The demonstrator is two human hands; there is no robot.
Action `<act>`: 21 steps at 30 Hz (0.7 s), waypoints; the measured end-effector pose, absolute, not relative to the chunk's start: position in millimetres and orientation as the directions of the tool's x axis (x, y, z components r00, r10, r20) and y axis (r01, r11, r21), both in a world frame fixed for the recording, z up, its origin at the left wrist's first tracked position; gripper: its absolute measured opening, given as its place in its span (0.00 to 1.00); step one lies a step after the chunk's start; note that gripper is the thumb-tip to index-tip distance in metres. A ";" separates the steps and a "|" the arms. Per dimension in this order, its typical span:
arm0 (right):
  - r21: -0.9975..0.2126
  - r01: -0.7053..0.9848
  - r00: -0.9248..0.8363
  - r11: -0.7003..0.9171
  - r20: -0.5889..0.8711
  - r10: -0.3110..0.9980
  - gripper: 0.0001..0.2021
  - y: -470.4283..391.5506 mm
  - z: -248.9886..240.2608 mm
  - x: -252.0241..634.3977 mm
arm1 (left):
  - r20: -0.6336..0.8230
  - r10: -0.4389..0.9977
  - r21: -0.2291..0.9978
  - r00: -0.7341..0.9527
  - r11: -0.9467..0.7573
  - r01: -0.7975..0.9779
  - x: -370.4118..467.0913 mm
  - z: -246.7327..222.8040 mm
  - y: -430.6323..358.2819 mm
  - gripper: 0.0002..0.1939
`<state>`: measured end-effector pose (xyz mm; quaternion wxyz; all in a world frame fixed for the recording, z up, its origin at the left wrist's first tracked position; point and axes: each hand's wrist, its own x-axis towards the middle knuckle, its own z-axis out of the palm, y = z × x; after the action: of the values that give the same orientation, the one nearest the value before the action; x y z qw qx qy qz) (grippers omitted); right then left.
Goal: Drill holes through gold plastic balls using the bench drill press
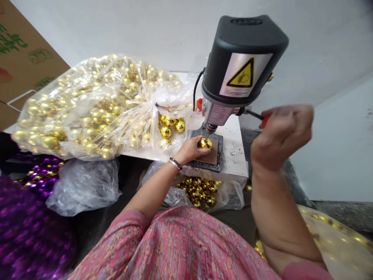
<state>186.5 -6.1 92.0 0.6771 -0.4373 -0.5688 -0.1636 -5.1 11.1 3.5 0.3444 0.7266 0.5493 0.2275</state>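
Observation:
With its fingers curled round a shiny gold ball, my left hand steadies it on a brown pad over the machine's dark base. Directly above, the bit of a black bench drill press points down at the ball's top and appears to touch it. My right hand, raised at the right, is closed round the red-tipped feed lever of the drill press. Beside my left hand, several loose gold balls lie at the mouth of a clear bag.
A large clear bag of gold balls covers the table's left side. Another open bag of gold balls sits below the table edge. Purple balls and a cardboard box stand left; a further bag lies lower right.

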 end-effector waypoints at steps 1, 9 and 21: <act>-0.464 0.683 0.309 0.564 0.883 0.352 0.26 -1.8 104.4 188.2 | -0.045 0.959 0.754 0.281 -0.151 0.639 -5.4 5.3 7.5 0.15; -0.711 0.476 0.404 0.518 0.700 0.589 0.18 4.3 145.4 182.8 | -0.115 0.867 0.769 0.484 -0.230 0.596 -36.2 16.2 -44.5 0.19; -0.628 0.648 0.378 0.431 0.757 0.533 0.25 4.9 140.3 188.8 | -0.192 0.975 0.122 -0.115 0.140 0.983 -100.5 45.4 17.7 0.19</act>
<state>188.8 4.9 140.3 0.6375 -0.5315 -0.5559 -0.0450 -100.5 17.7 45.4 0.1134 0.6556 0.7464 -0.0175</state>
